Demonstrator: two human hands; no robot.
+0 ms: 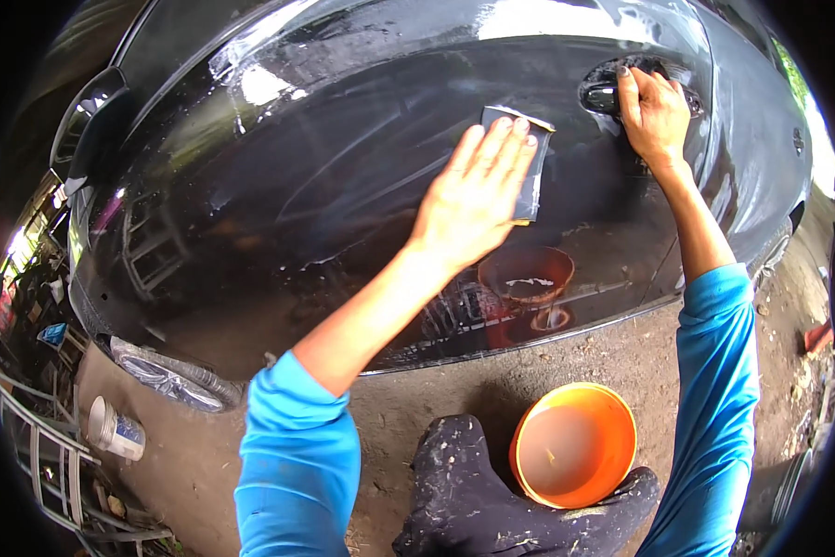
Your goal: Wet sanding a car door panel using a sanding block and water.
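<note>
A wet black car door [343, 186] fills the upper picture. My left hand [473, 195] lies flat on it, fingers spread, pressing a grey rectangular sanding sheet [531, 186] against the panel. My right hand [654, 111] reaches higher up to the right and grips the dark door handle [603, 93]. Both arms wear bright blue sleeves. Water streaks run across the panel.
An orange bucket [529, 436] holding murky water stands on the dirt ground below the door, between my dark-trousered knees [464, 492]. A white can [116, 429] lies at lower left next to a metal frame [37, 446]. The front wheel [171, 381] shows low on the left.
</note>
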